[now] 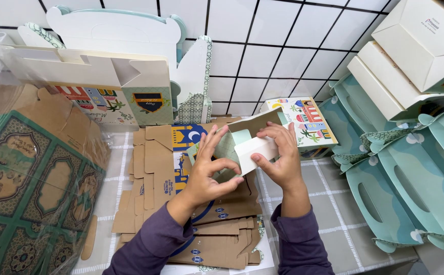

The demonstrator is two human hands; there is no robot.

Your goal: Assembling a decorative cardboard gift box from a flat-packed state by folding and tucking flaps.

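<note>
I hold a small cardboard box (247, 145), half folded, kraft brown outside and pale green and white inside, above the table centre. My left hand (210, 170) grips its left side, thumb and forefinger pinched on a flap. My right hand (282, 155) holds its right side, fingers over the top edge, thumb on the white flap. Under my hands lies a stack of flat unfolded brown box blanks (155, 168) with blue printed patterns.
A plastic-wrapped bundle of green and brown patterned card (26, 183) fills the left. Folded colourful boxes (105, 97) stand at the back left, another colourful box (311, 125) behind my hands. Teal handled cartons (405, 178) and white boxes (410, 56) pile at the right. A tiled wall (273, 46) is behind.
</note>
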